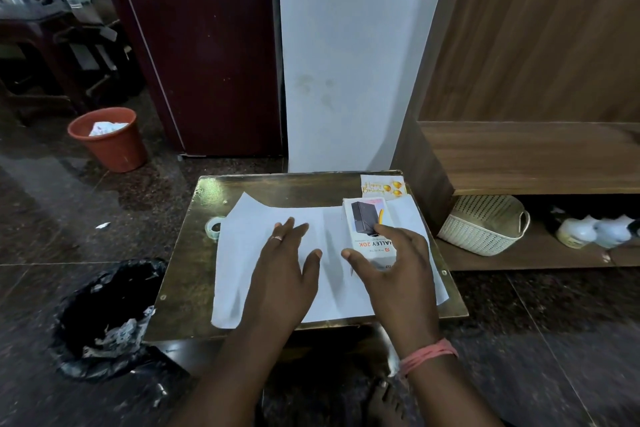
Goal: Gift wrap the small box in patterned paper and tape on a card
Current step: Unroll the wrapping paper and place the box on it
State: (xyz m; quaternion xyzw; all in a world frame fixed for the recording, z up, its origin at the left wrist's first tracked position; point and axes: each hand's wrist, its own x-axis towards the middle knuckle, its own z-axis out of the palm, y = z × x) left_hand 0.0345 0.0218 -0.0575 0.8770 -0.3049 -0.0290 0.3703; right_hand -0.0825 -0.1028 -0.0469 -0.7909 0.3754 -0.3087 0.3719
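Under both hands a small brown table (180,270) carries a large white sheet of paper (242,253), blank side up, its far left corner curled a little off the tabletop. Left of the left fingertips, just off the sheet's edge, sits a roll of clear tape (214,227). The left hand (284,270) lies flat on the middle of the sheet, fingers straight and slightly spread, a ring on one of them, thumb held out to the right. The right hand (394,263) is cupped over the near end of the small box (367,229), fingers curled over its right edge and thumb at its left near corner, so the box is gripped between them. That box rests on the right half of the sheet; it is white, oblong, printed with a dark rectangular device and red lettering reading "HALLEY 20K" upside down toward the camera. Beyond the right fingertips, at the table's far right corner, lies a pale card (382,186) with gold "Happy Birthday" script and gold balloons. A pink thread band (427,355) circles the right wrist.
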